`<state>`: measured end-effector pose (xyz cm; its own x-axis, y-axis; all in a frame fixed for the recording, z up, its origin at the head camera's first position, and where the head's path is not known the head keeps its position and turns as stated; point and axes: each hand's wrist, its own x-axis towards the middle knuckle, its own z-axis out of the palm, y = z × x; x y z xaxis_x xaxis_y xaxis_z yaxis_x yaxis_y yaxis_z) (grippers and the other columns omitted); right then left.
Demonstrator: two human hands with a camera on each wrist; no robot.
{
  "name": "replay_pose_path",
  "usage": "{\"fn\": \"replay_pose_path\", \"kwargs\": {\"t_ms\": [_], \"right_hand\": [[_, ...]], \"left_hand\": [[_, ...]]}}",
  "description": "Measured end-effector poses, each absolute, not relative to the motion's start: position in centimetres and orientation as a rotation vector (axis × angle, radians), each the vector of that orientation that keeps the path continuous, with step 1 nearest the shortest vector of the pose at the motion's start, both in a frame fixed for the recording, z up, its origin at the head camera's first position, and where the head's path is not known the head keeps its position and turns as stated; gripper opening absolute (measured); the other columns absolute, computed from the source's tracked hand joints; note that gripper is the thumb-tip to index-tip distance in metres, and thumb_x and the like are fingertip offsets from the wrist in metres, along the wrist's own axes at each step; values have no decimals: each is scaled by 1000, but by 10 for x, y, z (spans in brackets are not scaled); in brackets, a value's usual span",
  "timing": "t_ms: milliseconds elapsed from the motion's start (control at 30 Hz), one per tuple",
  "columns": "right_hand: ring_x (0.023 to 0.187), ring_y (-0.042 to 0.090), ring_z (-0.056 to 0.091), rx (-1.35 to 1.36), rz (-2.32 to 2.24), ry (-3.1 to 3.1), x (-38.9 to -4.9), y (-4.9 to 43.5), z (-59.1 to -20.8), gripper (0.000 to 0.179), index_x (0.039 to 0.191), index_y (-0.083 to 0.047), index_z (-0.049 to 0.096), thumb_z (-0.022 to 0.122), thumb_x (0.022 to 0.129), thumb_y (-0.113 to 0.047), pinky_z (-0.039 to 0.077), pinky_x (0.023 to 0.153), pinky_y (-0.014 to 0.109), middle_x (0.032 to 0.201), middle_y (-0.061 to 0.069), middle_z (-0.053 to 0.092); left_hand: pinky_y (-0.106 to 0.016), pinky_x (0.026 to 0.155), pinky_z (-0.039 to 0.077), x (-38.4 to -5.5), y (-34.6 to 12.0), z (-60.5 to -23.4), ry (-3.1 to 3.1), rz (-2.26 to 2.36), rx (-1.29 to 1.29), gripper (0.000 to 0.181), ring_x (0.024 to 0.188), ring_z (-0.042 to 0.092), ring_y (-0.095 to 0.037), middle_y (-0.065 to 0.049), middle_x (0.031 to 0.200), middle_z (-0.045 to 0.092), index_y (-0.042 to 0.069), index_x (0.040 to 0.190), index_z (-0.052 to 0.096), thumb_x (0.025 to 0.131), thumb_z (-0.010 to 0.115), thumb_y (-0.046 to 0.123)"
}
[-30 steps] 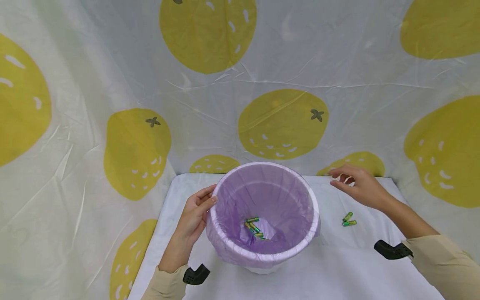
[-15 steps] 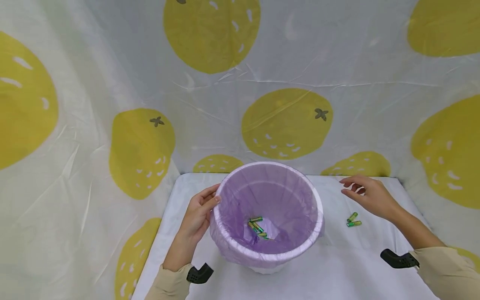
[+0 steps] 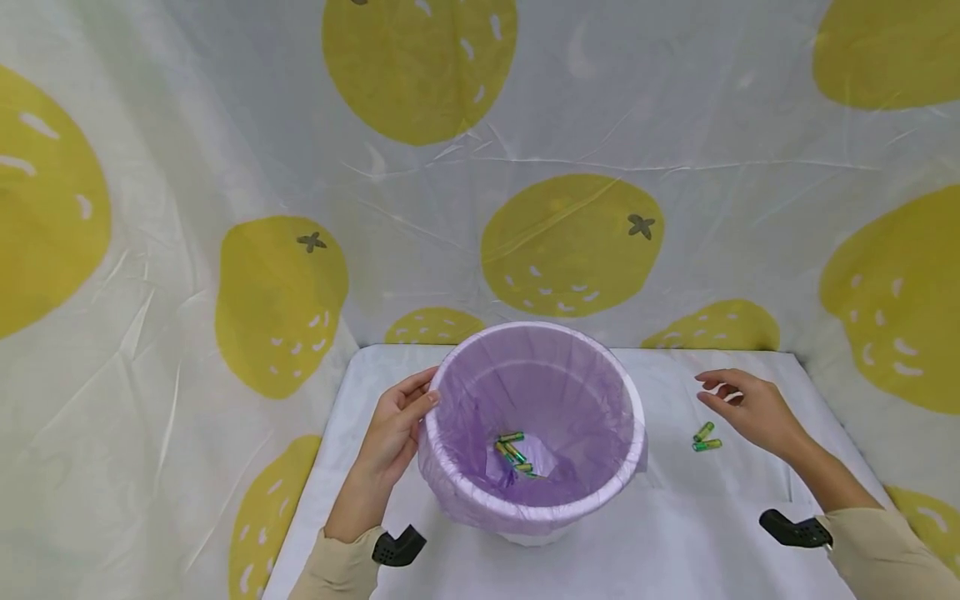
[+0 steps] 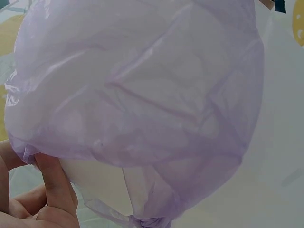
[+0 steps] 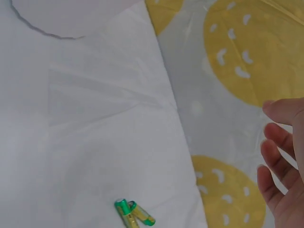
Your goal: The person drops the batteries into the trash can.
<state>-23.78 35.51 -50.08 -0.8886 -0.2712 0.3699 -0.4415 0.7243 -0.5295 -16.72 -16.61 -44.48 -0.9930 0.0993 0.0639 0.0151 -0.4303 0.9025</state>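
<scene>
A white bin (image 3: 537, 540) lined with a thin purple bag (image 3: 555, 392) stands on the white-covered table. My left hand (image 3: 396, 429) grips its rim on the left side, thumb over the edge. In the left wrist view the bag (image 4: 142, 95) hangs loosely over the bin wall, with fingers (image 4: 57, 183) under its edge. Several green-and-yellow batteries (image 3: 512, 454) lie at the bottom of the bin. My right hand (image 3: 757, 410) hovers above the table with loosely bent fingers and nothing in them. Below and left of it lie two batteries (image 3: 706, 438), close together; the right wrist view shows the pair (image 5: 130, 213) too.
The white tablecloth (image 3: 675, 550) covers the table, whose far edge meets a hanging curtain (image 3: 420, 217) printed with yellow fruit. More curtain (image 3: 112, 400) hangs along the left side and also on the right.
My right hand has moved right and a little toward me, near the two batteries. The left hand keeps its hold on the bin rim. The head view has shifted slightly.
</scene>
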Motion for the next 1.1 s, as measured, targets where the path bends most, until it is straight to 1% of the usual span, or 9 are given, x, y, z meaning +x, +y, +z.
{"fn": "replay_pose_path", "kwargs": {"t_ms": [167,333,400,567,700,800,933,1100], "right_hand": [[83,4,55,493,915,-2715,-233,364,-518,28,119,0,71,78,93,-8,47,69,9,100,8,68],[86,2,54,432,923,-2784,-227,374,-538,28,120,-1,71,76,95,-11,51,68,15,107,13,68],[87,6,55,405,921,-2811,-225,378,-548,27,119,-1,71,76,95,-11,52,67,17,109,15,68],[89,23,60,337,933,-2860,-220,387,-571,28,120,2,70,75,95,-11,53,64,22,111,19,66],[92,34,62,271,941,-2894,-217,391,-587,29,121,4,69,74,95,-10,53,64,27,113,23,64],[94,37,62,235,934,-2913,-217,394,-597,29,121,5,68,74,95,-9,52,65,30,114,24,64],[94,37,62,211,940,-2919,-217,396,-609,28,119,4,69,74,94,-7,52,67,34,112,24,65],[93,37,61,171,966,-2945,-215,399,-620,27,119,3,69,72,94,-7,50,66,35,112,24,64]], "left_hand": [[-23,85,55,-167,-166,-444,1658,2607,160,48,102,63,-17,-12,116,62,-18,144,43,99,57,-10],[-23,85,55,-166,-166,-444,1653,2612,164,48,101,63,-17,-12,115,62,-18,144,43,99,57,-10],[-23,85,55,-166,-166,-444,1657,2606,169,48,101,63,-17,-12,116,62,-18,144,43,99,57,-9],[-24,85,55,-167,-166,-444,1661,2597,169,49,101,64,-17,-12,116,62,-18,144,43,99,57,-9],[-24,84,56,-167,-166,-444,1658,2600,162,49,100,63,-17,-11,115,62,-18,144,43,98,58,-9],[-24,85,55,-167,-166,-444,1659,2601,163,49,100,63,-17,-11,114,62,-18,144,43,98,58,-9],[-23,85,55,-166,-166,-444,1661,2604,165,49,101,63,-17,-11,114,62,-18,144,43,99,58,-9],[-23,86,55,-166,-166,-445,1664,2600,164,49,102,63,-17,-12,116,62,-18,144,43,99,58,-9]]}}
